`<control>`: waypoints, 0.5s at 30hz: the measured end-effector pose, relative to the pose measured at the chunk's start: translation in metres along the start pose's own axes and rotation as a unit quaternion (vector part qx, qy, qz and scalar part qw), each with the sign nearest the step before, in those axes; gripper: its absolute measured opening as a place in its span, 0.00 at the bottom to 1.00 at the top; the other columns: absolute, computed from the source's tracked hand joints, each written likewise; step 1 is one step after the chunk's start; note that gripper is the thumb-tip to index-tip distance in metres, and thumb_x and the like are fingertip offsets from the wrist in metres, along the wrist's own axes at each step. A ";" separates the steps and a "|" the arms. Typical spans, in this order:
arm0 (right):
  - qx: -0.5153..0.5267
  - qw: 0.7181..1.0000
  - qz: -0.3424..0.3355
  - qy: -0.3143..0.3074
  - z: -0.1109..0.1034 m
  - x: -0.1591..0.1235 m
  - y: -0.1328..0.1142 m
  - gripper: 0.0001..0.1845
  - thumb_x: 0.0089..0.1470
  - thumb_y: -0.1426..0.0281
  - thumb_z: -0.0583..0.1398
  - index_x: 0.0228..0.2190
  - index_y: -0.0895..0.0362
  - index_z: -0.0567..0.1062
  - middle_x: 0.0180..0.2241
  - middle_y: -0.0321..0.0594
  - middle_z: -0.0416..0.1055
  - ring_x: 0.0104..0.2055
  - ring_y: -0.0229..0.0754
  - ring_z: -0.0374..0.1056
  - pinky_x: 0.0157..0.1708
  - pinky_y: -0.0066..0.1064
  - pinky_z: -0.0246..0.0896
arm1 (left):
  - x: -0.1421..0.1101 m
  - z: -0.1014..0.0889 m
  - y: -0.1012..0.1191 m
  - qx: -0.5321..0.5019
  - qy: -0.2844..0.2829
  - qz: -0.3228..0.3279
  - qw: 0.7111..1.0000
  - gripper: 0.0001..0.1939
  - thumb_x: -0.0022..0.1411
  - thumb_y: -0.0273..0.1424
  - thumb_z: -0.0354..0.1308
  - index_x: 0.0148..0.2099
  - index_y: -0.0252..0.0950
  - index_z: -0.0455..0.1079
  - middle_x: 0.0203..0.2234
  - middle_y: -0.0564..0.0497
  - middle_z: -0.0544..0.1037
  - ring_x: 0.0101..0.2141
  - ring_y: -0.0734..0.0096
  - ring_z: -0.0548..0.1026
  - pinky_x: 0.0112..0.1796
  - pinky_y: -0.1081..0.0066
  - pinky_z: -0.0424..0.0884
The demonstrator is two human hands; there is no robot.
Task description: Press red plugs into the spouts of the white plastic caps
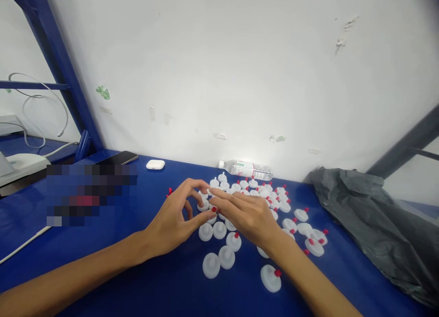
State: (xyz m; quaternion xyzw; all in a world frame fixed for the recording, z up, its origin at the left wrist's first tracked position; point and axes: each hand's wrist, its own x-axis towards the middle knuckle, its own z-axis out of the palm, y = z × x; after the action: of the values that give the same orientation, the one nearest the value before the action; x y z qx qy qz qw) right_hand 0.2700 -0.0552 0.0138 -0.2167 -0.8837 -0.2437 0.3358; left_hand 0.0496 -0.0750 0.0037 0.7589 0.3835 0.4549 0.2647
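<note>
In the middle of the blue table, my left hand (181,218) curls its fingers and thumb around a spot among white round caps with nozzles (219,230). A small red tip (214,210) shows right at its thumb. What lies between those fingers is mostly hidden. My right hand (245,214) comes in from the other side, its fingers stretched forward over the pile and their ends close to the left fingertips. The right thumb is out of sight. Several caps carry red tips, such as the nearest cap (270,278); others, like the front cap (211,265), have bare nozzles.
A clear plastic bottle (247,168) lies against the wall. A white earbud case (155,164) and a phone (123,158) sit at the back left. Loose red tips (169,192) lie left of the pile. A dark plastic bag (370,221) covers the right side.
</note>
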 end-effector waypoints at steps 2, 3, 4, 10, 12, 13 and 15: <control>-0.011 0.999 -0.021 0.029 -0.005 0.004 -0.003 0.12 0.64 0.81 0.58 0.43 0.55 0.78 0.53 0.36 0.78 0.28 0.30 0.71 0.24 0.26 0.64 | -0.001 -0.002 0.002 -0.011 -0.036 0.010 0.999 0.27 0.66 0.37 0.64 0.64 0.44 0.61 0.54 0.45 0.73 0.42 0.67 0.78 0.29 0.75 0.78; -0.014 0.999 -0.031 0.035 -0.007 0.006 -0.005 0.11 0.64 0.81 0.58 0.41 0.56 0.78 0.52 0.36 0.79 0.26 0.30 0.69 0.22 0.26 0.62 | -0.001 -0.003 0.003 -0.015 -0.054 0.023 0.998 0.29 0.66 0.36 0.63 0.66 0.44 0.61 0.57 0.44 0.71 0.41 0.68 0.78 0.31 0.74 0.79; -0.015 0.998 -0.041 0.038 -0.009 0.007 -0.007 0.11 0.64 0.81 0.58 0.40 0.57 0.79 0.51 0.37 0.79 0.25 0.30 0.68 0.21 0.27 0.60 | -0.001 -0.005 0.003 -0.019 -0.072 0.033 0.997 0.29 0.66 0.35 0.63 0.67 0.44 0.61 0.57 0.44 0.72 0.39 0.70 0.78 0.32 0.73 0.79; -0.018 0.997 -0.067 0.039 -0.013 0.010 -0.014 0.13 0.63 0.81 0.58 0.37 0.55 0.80 0.49 0.33 0.80 0.21 0.28 0.64 0.16 0.26 0.57 | 0.002 -0.007 0.006 -0.051 -0.107 0.032 0.992 0.20 0.61 0.29 0.65 0.55 0.38 0.72 0.37 0.52 0.80 0.27 0.76 0.75 0.27 0.76 0.76; -0.026 0.997 -0.071 0.025 -0.012 0.010 -0.014 0.14 0.63 0.81 0.57 0.37 0.54 0.80 0.51 0.32 0.79 0.20 0.27 0.62 0.15 0.26 0.57 | 0.004 -0.006 0.009 -0.058 -0.100 0.033 0.993 0.11 0.58 0.25 0.63 0.45 0.36 0.75 0.32 0.54 0.78 0.28 0.76 0.75 0.27 0.78 0.74; -0.030 0.997 -0.073 0.020 -0.012 0.010 -0.015 0.15 0.63 0.81 0.57 0.38 0.54 0.80 0.51 0.31 0.79 0.20 0.27 0.61 0.15 0.26 0.57 | 0.005 -0.005 0.010 -0.058 -0.096 0.030 0.993 0.09 0.57 0.23 0.62 0.41 0.35 0.75 0.30 0.55 0.77 0.28 0.76 0.74 0.26 0.79 0.72; -0.033 0.996 -0.075 0.020 -0.012 0.011 -0.015 0.16 0.63 0.82 0.55 0.37 0.54 0.80 0.50 0.30 0.80 0.19 0.27 0.60 0.15 0.26 0.56 | 0.006 -0.003 0.010 -0.059 -0.087 0.017 0.994 0.10 0.54 0.22 0.60 0.40 0.34 0.75 0.28 0.56 0.76 0.26 0.77 0.72 0.24 0.80 0.69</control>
State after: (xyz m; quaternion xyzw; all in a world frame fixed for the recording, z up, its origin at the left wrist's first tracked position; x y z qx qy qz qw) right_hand 0.2600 -0.0717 0.0245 -0.1563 -0.8820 -0.3016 0.3266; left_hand 0.0520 -0.0761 0.0158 0.7852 0.3185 0.4135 0.3332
